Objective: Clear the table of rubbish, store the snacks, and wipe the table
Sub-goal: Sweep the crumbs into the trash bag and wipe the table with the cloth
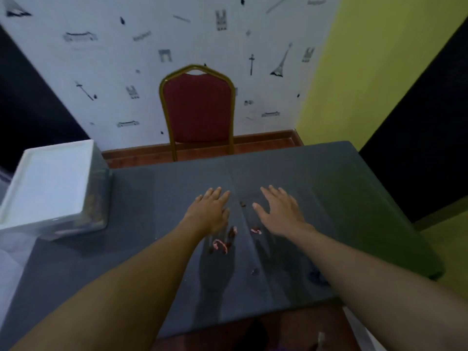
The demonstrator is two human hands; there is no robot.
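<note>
Both my arms reach out over a grey-covered table. My left hand and my right hand hover side by side above its middle, fingers straight and spread, holding nothing. Between and just below them lie small scraps: pink-and-white bits near my left wrist, another pink scrap by my right wrist, and a small dark crumb between the hands. More dark specks lie nearer the front edge. A clear storage box with a white lid stands at the table's left, snacks dimly visible through its wall.
A red chair with a gold frame stands behind the table against a patterned white wall. A dark smudge lies beside my right forearm. The table's right edge drops off near a yellow-green wall.
</note>
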